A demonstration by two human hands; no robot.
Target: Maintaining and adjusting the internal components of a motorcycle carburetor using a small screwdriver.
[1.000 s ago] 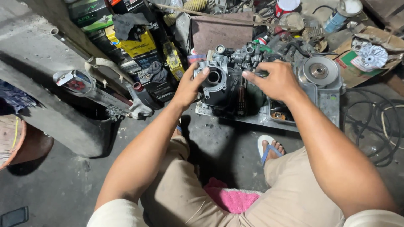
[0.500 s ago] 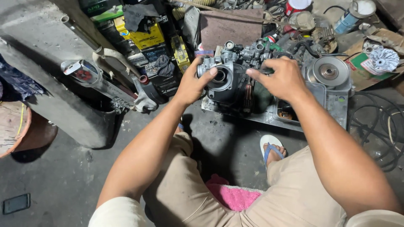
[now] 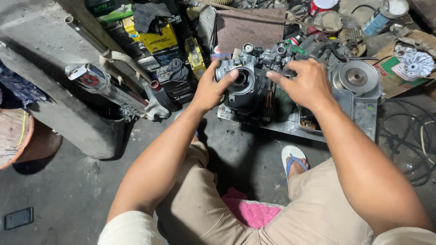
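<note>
Atop metal tray [image 3: 363,119], hand-held carburetor [image 3: 254,75]

Floor: you sit on stained grey concrete floor [image 3: 68,199] | far left: sloping concrete ledge [image 3: 50,86] | far: cluttered boxes, batteries, cables | light: dim, even.

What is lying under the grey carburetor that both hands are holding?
Under the carburetor, held by the left hand and right hand, sits a dark engine part on a grey metal tray. What lies directly beneath is covered by the carburetor and hands.
</note>
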